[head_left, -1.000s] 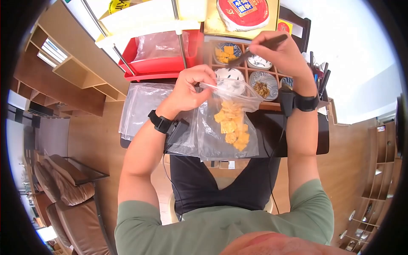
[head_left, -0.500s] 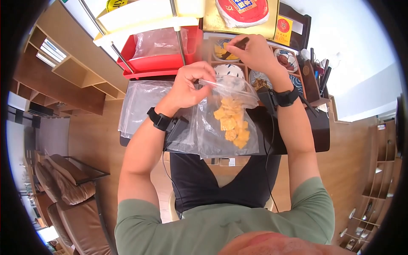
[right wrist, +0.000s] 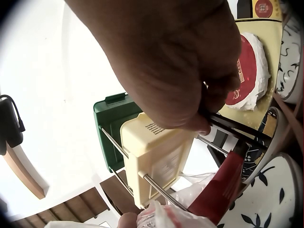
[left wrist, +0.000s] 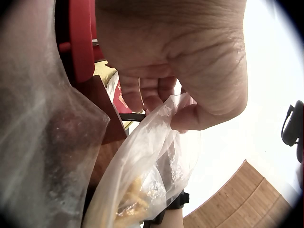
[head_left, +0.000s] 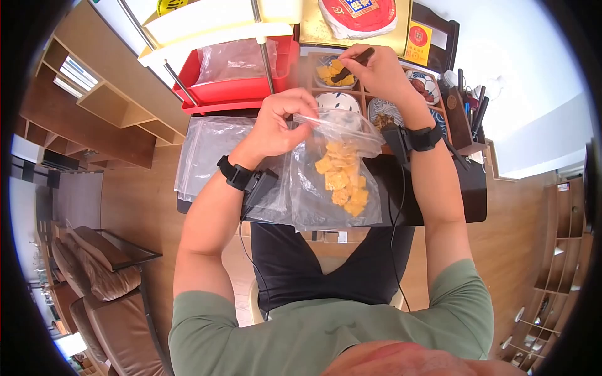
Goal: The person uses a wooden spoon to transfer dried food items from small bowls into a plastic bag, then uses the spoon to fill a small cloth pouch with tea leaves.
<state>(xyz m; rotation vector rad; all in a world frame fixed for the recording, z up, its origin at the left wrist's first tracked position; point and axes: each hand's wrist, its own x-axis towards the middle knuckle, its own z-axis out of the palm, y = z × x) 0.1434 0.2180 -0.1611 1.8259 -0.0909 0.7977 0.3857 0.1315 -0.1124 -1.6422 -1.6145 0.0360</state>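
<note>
A clear zip bag [head_left: 370, 188] with yellow square crackers [head_left: 338, 178] in its lower part lies at the table's front edge. My left hand [head_left: 283, 122] pinches the bag's top edge between thumb and fingers, also plain in the left wrist view, where the bag [left wrist: 142, 166] hangs from the thumb. My right hand [head_left: 384, 74] grips a dark utensil [head_left: 360, 57], seemingly tongs, whose tip is in a blue-patterned bowl [head_left: 327, 61] of yellow pieces. In the right wrist view the dark utensil [right wrist: 240, 129] reaches from my fingers into that bowl.
A divided wooden box [head_left: 364, 100] holds several bowls. Flat clear bags [head_left: 210, 153] lie at the left, below a red tray [head_left: 235, 94] on a metal-post rack. A pen holder [head_left: 463, 122] stands right; a red round package [head_left: 364, 17] lies behind.
My right hand has moved left from above the middle bowls to the back left bowl, bringing the utensil's tip down into it. My left hand stays on the bag with little movement.
</note>
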